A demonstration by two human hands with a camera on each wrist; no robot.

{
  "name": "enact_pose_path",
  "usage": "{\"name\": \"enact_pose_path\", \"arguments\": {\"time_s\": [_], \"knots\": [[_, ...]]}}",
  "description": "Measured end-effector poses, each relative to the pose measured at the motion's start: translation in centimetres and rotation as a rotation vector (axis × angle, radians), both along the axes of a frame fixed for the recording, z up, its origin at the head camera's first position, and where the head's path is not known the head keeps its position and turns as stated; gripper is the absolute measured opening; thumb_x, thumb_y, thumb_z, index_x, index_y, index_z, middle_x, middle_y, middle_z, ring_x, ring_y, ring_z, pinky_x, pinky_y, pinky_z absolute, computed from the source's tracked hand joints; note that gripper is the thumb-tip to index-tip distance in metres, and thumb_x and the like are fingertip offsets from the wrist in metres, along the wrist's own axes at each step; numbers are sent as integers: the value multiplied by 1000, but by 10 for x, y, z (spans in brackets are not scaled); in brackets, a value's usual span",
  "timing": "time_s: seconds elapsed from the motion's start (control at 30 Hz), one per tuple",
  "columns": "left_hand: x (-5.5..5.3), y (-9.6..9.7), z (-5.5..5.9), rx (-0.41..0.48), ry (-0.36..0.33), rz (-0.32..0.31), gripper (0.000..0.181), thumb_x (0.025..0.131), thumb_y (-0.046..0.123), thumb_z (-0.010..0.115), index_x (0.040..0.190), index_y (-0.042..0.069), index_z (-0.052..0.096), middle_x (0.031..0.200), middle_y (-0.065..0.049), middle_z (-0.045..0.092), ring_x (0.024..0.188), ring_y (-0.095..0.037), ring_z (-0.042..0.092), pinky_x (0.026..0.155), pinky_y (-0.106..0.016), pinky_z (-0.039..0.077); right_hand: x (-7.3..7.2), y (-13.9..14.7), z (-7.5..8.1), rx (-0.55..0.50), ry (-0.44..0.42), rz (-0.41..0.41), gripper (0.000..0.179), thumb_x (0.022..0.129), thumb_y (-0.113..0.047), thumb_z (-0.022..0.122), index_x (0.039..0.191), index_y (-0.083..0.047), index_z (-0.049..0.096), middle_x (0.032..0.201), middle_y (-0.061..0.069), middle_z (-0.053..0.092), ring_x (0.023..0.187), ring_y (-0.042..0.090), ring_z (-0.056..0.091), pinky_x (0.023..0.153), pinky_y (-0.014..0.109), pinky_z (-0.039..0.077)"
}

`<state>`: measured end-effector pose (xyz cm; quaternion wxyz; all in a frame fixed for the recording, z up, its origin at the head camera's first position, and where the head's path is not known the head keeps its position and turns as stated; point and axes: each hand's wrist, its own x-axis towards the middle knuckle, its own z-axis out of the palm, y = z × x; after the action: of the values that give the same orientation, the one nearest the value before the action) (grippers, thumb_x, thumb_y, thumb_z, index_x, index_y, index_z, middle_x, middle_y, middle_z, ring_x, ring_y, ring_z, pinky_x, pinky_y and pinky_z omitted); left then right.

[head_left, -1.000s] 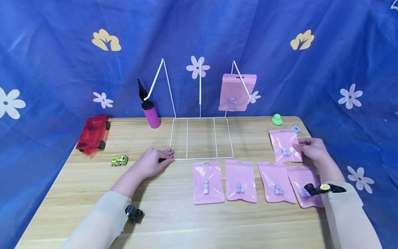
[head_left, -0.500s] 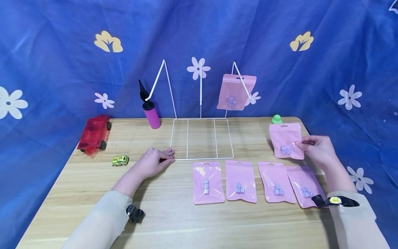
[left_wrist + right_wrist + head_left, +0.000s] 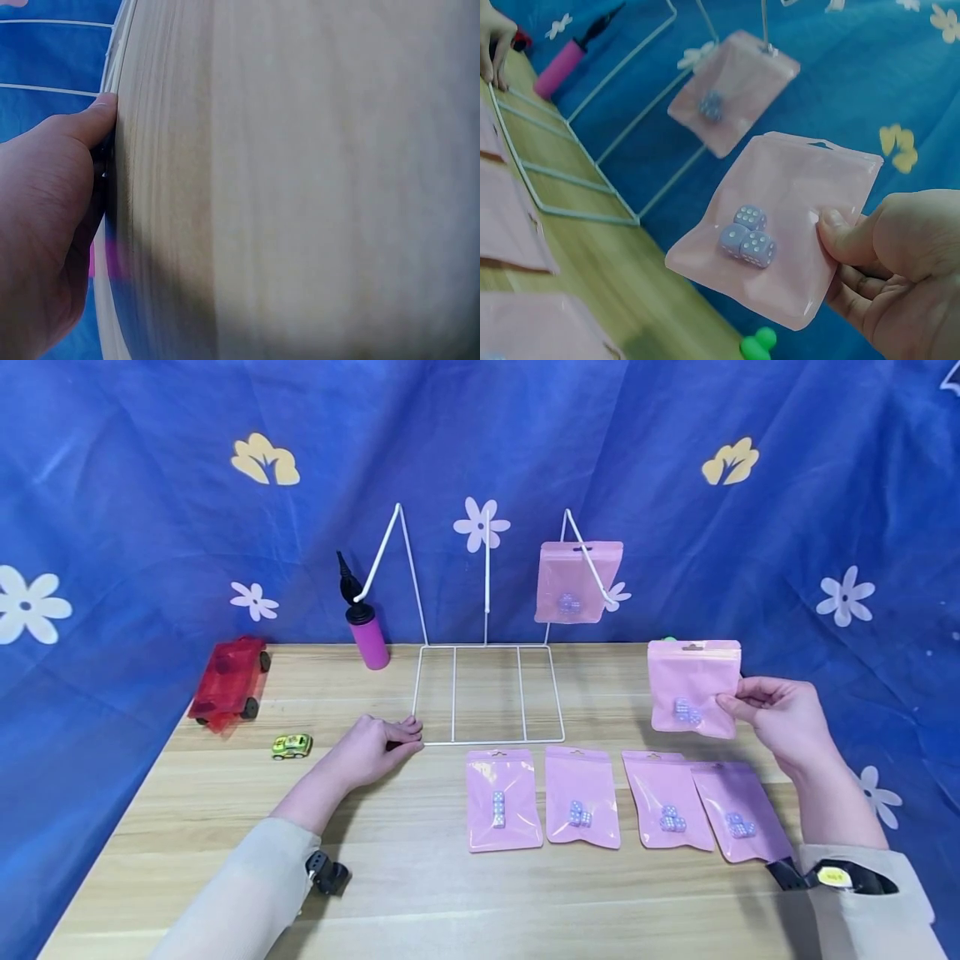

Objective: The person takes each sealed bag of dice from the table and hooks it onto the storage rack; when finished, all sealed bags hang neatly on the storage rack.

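My right hand (image 3: 780, 714) pinches the right edge of a pink zip pouch (image 3: 686, 685) between thumb and fingers. The pouch is held upright above the table; in the right wrist view three lilac dice (image 3: 748, 238) show through it. My left hand (image 3: 371, 750) grips the front left corner of a white wire display rack (image 3: 495, 742), and its thumb (image 3: 101, 120) lies against the wire in the left wrist view. From the rack's right hook hangs another pink pouch (image 3: 577, 581) with dice. The middle hook (image 3: 487, 564) and left hook (image 3: 377, 552) carry nothing.
Several dice pouches (image 3: 504, 777) lie in a row in front of the rack. Behind its left side stands a purple hand pump (image 3: 367, 639). A red toy vehicle (image 3: 228, 681) and a small green car (image 3: 291, 746) are at the left. The held pouch mostly hides a green duck (image 3: 759, 343).
My right hand has raised the pouch off the table and brought it upright, moving slightly right. The hanging pouch sways a little. My left hand stays at the rack's corner.
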<state>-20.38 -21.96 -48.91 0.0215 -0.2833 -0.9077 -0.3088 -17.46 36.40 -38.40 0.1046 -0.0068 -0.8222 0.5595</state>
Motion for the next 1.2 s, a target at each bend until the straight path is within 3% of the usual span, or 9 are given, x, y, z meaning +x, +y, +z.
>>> {"name": "enact_pose_path", "arguments": {"time_s": [0.33,0.47,0.6,0.93,1.2], "knots": [[1,0,1,-3,6,-1,21,96,13,82,113,0,81,123,-16,73,120,-32,69,107,-49,52,13,-28,22,-153,106,103,8,88,13,80,92,7,78,80,-1,77,68,5,67,57,13,54],[1,1,1,-3,7,1,21,96,13,82,113,0,81,123,-17,73,120,-33,69,107,-48,52,19,-40,31,-168,136,129,12,86,17,78,92,7,78,80,0,77,66,6,67,56,14,54],[1,0,1,-6,6,4,21,96,12,81,113,0,81,123,-17,73,120,-32,69,107,-48,52,23,-52,39,-119,156,142,13,86,17,78,93,6,79,80,0,78,65,8,65,54,15,51],[3,-1,0,-12,7,2,23,95,12,82,114,-1,80,123,-18,73,120,-35,69,106,-48,52,22,-83,50,-129,194,215,11,87,17,77,94,9,78,81,3,77,66,10,65,55,17,52],[1,-1,1,-8,6,1,23,95,13,82,114,-1,80,123,-17,73,121,-34,68,107,-48,52,19,-113,57,-203,221,267,10,86,19,76,91,11,77,79,6,77,62,9,63,52,19,50]]}}
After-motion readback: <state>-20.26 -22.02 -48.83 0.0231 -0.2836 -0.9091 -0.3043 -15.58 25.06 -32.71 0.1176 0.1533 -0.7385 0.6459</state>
